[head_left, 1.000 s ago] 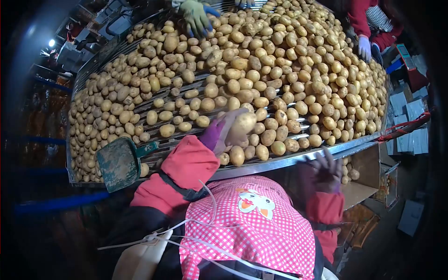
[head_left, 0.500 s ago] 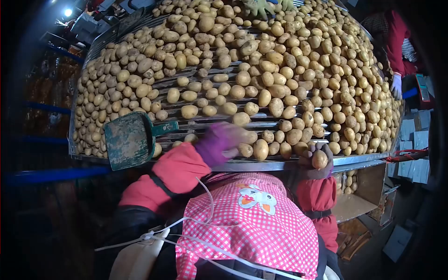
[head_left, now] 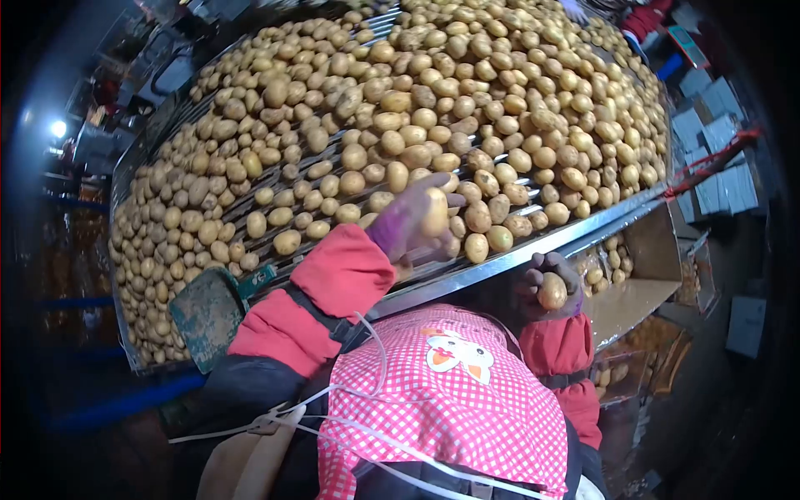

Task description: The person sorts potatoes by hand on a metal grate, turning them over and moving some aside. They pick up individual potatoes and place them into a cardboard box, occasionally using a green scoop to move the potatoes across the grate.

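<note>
Many potatoes lie across a slatted metal table. My left hand, in a purplish glove, is over the near part of the table with its fingers round a potato; other potatoes lie close about it. My right hand, in a dark glove, is just off the table's metal edge, palm up, and holds a potato. A green scoop rests at the near left corner of the table.
Below the edge on the right stands an open cardboard box with potatoes in it. A co-worker's gloved hand and red sleeve show at the top right. Stacked pale boxes stand at the right.
The view has turned, so the table now slants. My left hand has moved up over the potatoes and now has one in its fingers. My right hand has moved off the table edge, still with its potato.
</note>
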Available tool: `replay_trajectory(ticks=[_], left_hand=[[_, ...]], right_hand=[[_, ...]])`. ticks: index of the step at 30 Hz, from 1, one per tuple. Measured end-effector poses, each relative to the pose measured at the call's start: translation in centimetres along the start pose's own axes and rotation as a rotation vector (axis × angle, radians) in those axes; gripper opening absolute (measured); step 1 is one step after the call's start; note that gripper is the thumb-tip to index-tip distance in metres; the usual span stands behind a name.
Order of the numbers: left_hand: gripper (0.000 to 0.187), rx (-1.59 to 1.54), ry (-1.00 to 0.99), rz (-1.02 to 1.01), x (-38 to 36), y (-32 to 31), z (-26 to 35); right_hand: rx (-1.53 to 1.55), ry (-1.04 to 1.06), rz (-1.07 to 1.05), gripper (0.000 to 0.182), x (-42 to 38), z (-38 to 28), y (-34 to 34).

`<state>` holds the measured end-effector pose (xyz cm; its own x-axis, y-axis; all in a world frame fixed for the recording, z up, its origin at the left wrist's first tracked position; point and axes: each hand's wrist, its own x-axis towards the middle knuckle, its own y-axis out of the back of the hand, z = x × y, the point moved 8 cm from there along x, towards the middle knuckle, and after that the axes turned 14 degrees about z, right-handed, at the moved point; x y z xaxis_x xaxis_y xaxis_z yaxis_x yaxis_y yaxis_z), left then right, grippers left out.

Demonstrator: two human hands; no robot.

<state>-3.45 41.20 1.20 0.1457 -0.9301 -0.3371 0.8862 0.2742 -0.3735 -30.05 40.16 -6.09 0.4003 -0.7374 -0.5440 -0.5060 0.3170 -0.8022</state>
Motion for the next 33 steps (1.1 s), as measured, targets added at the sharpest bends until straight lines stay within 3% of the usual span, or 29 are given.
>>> replay_trajectory(ticks=[1, 3, 5, 10, 13, 16, 18, 19, 21, 24, 25, 26, 28, 31, 33], left_hand=[[0.063, -0.066, 0.085, -0.002, 0.0, -1.2, 0.7], [0.062, -0.02, 0.017, -0.203, 1.1, -3.2, 1.2], [0.068, 0.119, -0.036, -0.173, 2.5, -5.2, -0.8], [0.071, 0.16, -0.086, -0.388, 2.9, -14.6, -3.6], [0.084, 0.325, 0.067, -0.461, 3.7, -21.9, -6.7], [0.082, 0.313, 0.338, -0.45, 3.5, -25.2, -7.1], [0.075, 0.248, 0.358, -0.439, 4.3, -22.8, -8.4], [0.072, 0.221, 0.378, -0.404, 5.0, -21.1, -9.5], [0.067, 0.162, 0.399, -0.302, 6.9, -16.4, -10.8], [0.065, 0.115, 0.266, 0.068, 6.6, -9.6, -5.0], [0.066, 0.125, 0.15, 0.141, 6.0, -6.9, -2.3], [0.067, 0.049, 0.053, 0.173, 6.2, -2.8, -1.2], [0.068, -0.025, -0.177, 0.245, 5.3, 5.3, 1.9], [0.064, 0.057, -0.32, 0.408, 0.4, 15.2, 6.0], [0.066, 0.166, -0.407, 0.529, -4.1, 18.8, 6.6]], right_hand=[[0.001, -0.017, -0.091, 0.024, -0.4, 0.2, -0.2], [-0.031, 0.012, -0.184, 0.027, -1.6, -0.1, -0.5], [-0.051, 0.073, -0.031, 0.023, -2.9, -1.2, 0.6], [0.095, 0.144, 0.416, 0.025, -5.7, -4.3, 7.3], [0.329, 0.313, 0.475, 0.032, -8.2, -6.8, 9.0], [0.374, 0.517, 0.379, 0.034, -11.1, -9.9, 10.6], [0.31, 0.676, 0.39, 0.032, -13.0, -11.5, 12.3], [0.224, 0.743, 0.293, 0.032, -14.1, -12.6, 13.4], [0.425, 0.775, 0.306, 0.035, -16.2, -15.4, 19.5], [0.356, 0.691, 0.443, 0.072, -18.9, -18.0, 26.4], [0.257, 0.676, 0.055, 0.078, -18.4, -19.5, 28.1], [0.401, 0.714, 0.753, 0.072, -18.6, -20.6, 32.2], [0.257, 0.739, 0.697, 0.059, -13.5, -19.6, 22.4], [-0.268, 0.55, 0.345, 0.044, -2.3, -14.5, 9.4], [-0.918, 0.565, -0.008, 0.028, 2.4, -5.9, -3.6]])
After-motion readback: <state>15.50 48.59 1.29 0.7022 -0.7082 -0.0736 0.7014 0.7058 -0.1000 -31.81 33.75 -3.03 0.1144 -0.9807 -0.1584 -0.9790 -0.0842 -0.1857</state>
